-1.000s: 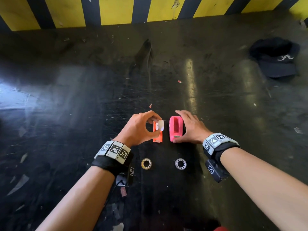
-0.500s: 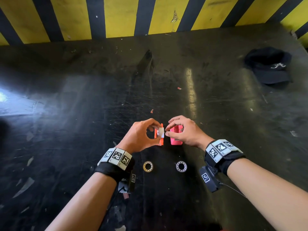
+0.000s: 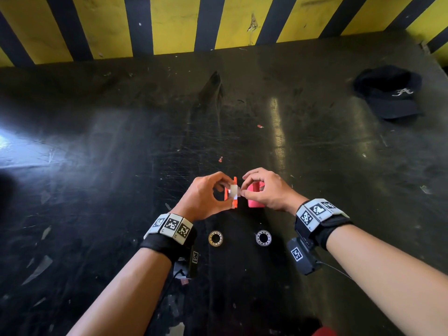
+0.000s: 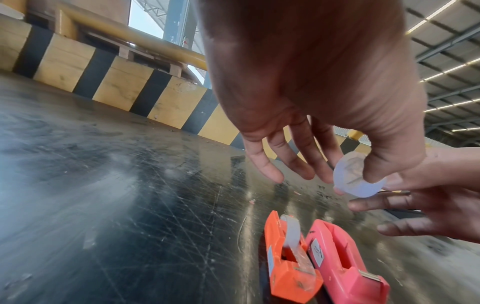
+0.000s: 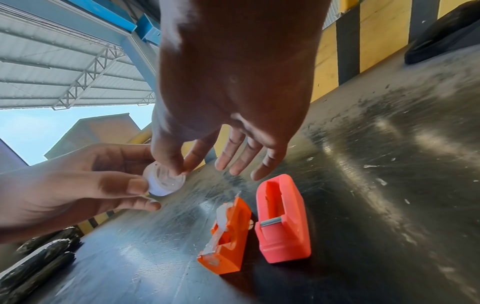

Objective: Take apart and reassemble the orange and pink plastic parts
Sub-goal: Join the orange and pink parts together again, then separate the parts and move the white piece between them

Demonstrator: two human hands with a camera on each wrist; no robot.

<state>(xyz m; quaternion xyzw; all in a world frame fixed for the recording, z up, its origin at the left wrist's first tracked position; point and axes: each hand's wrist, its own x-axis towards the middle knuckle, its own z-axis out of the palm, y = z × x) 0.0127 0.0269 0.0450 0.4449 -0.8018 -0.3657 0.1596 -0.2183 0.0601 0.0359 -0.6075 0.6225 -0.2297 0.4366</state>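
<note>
Orange dispenser [image 4: 288, 265] and pink dispenser [image 4: 342, 267] lie side by side on the black table [image 3: 97, 166], beneath my hands. My left hand [image 3: 203, 197] and right hand [image 3: 266, 190] both pinch the white spool [image 5: 163, 181] above them.

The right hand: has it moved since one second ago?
Yes. The right hand left the pink plastic dispenser and moved left, now pinching the small white spool.

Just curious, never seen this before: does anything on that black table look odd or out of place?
A black cap lies at the table's far right, apart from the work. The orange dispenser has clear tape trailing loosely from it; the pink one sits empty.
</note>
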